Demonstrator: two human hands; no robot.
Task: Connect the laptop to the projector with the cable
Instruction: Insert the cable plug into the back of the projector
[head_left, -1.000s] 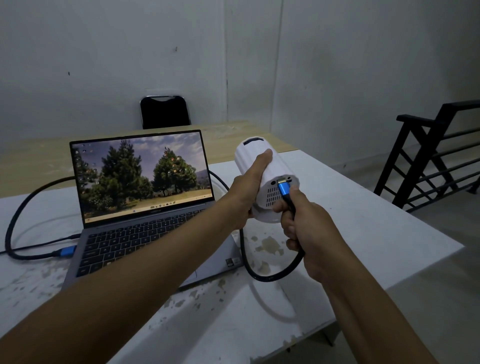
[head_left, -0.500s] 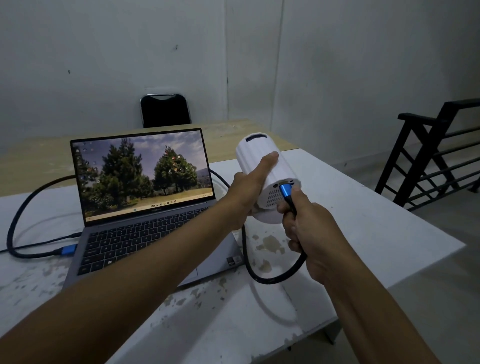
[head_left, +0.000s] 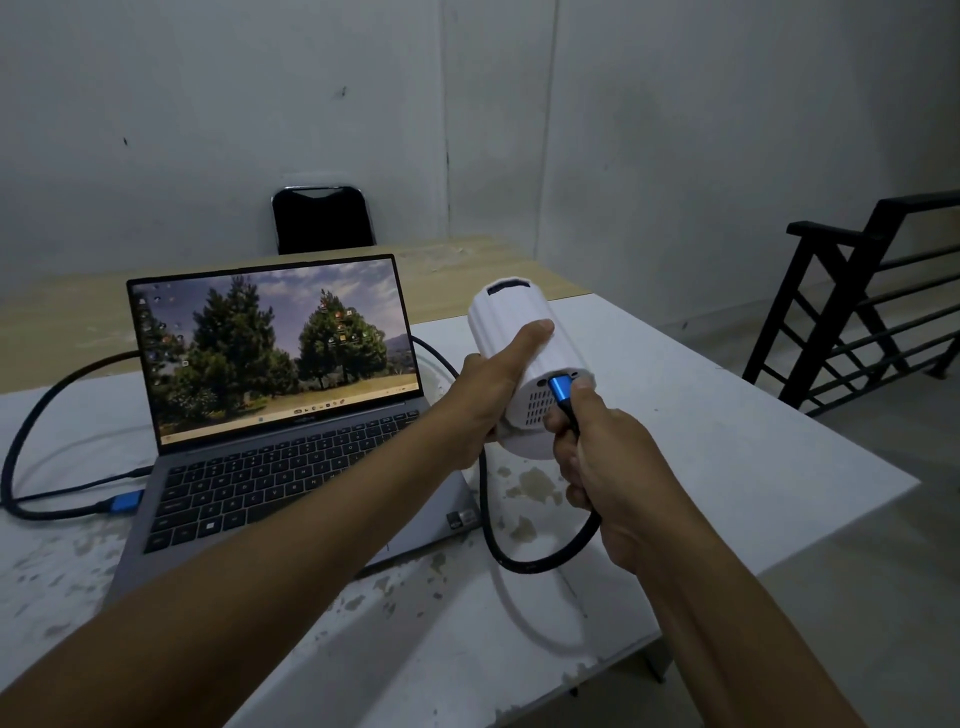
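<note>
Left hand (head_left: 480, 402) fingers wrapped round white projector (head_left: 524, 358), right hand (head_left: 605, 457) fingers pinching blue cable plug (head_left: 562, 391); no legible writing.

Scene is dimly lit; the laptop screen (head_left: 275, 345) is seen as the brightest area. Wide-angle bending is noted at edges. Slight softness throughout.

Laptop (head_left: 280, 415) on table (head_left: 727, 441); projector (head_left: 519, 343) right; chair (head_left: 322, 221) behind

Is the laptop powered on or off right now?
On. The laptop lid is open and its screen is lit, showing a desktop wallpaper of trees with icons and a taskbar.
</note>
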